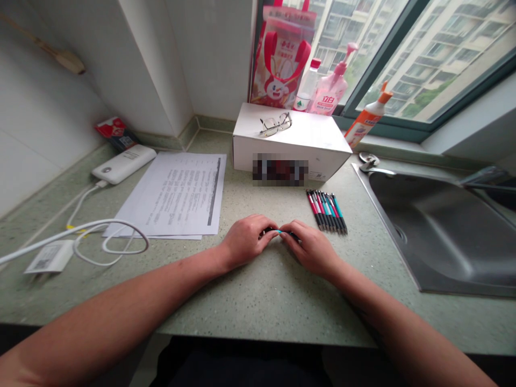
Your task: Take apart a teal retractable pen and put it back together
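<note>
In the head view, the left hand (246, 237) and right hand (309, 246) are nearly closed, fingertips pinching a teal-and-black pen (279, 231) between them, over the table (250, 301) midway between its front and back edges. A row of pens (327, 213) lies toward the sink (407, 263) at the table's right end. Near the back edge, a closed white box (318, 138), contents hidden, carries eyeglasses (276, 124); behind it stands a pink pump bottle (328, 92).
</note>
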The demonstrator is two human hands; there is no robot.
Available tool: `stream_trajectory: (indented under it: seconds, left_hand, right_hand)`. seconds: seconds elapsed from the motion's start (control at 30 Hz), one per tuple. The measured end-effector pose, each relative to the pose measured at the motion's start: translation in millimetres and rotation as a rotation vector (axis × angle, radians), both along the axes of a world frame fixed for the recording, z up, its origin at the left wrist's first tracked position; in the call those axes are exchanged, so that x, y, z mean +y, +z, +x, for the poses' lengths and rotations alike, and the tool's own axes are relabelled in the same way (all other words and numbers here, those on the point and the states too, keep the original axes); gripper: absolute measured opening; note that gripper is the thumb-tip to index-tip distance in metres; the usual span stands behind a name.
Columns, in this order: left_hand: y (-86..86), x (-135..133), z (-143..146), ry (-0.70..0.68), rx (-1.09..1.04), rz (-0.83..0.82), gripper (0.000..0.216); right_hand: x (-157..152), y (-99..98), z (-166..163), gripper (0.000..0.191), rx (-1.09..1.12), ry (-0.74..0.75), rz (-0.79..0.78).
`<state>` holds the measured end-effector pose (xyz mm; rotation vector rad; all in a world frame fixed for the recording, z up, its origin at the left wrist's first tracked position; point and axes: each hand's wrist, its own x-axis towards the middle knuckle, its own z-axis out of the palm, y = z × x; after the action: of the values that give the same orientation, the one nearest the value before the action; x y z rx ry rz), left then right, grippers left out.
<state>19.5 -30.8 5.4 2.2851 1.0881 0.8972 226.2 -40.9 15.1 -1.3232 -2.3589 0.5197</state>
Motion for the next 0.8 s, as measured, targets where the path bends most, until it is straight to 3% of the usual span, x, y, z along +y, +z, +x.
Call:
stream_trajectory:
  seconds: [0.8]
  left_hand:
    - [-1.5,0.6,-0.2,-0.002,-0.018,-0.011,0.011]
  right_hand:
    - [-0.9,-2.2,1.4,0.016,-0.002,0.000,0.010]
